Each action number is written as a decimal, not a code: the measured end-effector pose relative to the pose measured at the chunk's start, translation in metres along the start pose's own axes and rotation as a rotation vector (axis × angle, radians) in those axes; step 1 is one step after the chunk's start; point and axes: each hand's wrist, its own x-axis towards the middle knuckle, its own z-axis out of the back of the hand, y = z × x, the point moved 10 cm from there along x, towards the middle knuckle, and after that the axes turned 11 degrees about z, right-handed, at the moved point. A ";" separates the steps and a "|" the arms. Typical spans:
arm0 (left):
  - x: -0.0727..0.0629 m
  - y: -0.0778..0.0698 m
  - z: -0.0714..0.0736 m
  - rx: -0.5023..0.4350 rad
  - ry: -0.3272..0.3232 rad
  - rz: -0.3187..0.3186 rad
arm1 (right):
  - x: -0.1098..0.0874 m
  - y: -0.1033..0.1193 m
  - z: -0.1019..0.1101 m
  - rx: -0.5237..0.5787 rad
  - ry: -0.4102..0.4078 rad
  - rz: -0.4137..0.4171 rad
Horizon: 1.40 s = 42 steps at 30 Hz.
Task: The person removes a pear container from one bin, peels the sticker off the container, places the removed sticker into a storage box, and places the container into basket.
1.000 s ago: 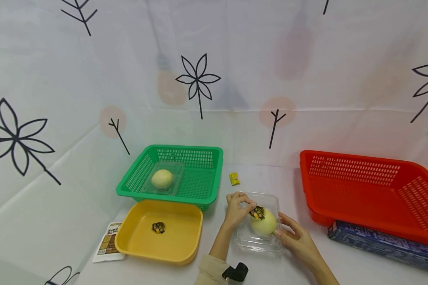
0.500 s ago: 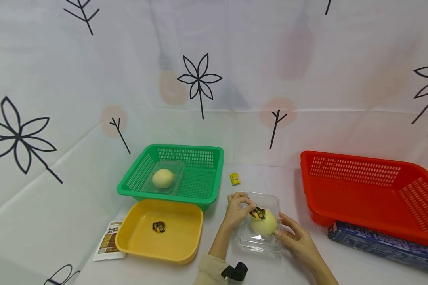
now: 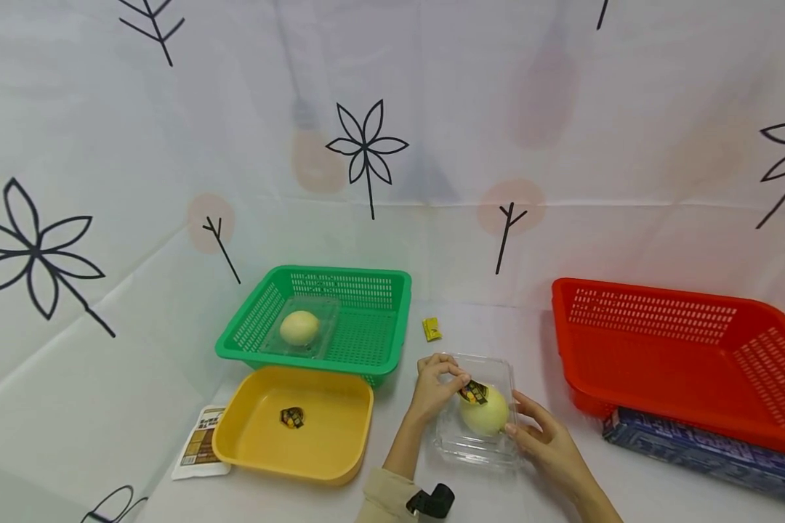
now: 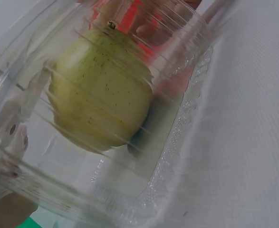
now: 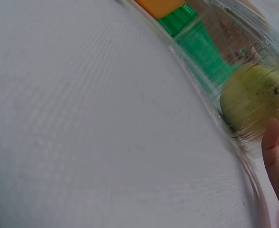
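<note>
While the left hand (image 3: 435, 385) pinches a dark printed label (image 3: 474, 392) between thumb and fingertip, the right hand (image 3: 549, 447) rests against the right side of a clear plastic container (image 3: 474, 452), its thumb and forefinger apart. The container sits right of centre on the white-covered tabletop (image 3: 530, 334), one pale green fruit (image 3: 485, 414) inside it. From above, the label overlaps the fruit's far left part; whether it adheres to the plastic cannot be told. In the left wrist view, small dark specks and a short stem are noted on the fruit. Toward the tabletop's far left corner stands a green basket (image 3: 369, 334); against its left side lies a second container (image 3: 321, 328) with another fruit (image 3: 299, 328). Directly nearer is a yellow tray (image 3: 314, 461), a second label (image 3: 292, 418) on its floor, and a white-and-brown packet (image 3: 199, 449) lies partly behind its left rim. A small yellow sachet (image 3: 432, 329) lies near the tabletop's far edge, between the green basket and a red basket (image 3: 647, 349) at the right. Along the red basket's near edge is a long blue box (image 3: 693, 447), partly covered by the rim.
</note>
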 end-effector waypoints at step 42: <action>-0.003 0.001 -0.003 0.112 -0.027 -0.080 | 0.038 -0.005 0.006 -0.066 0.017 0.061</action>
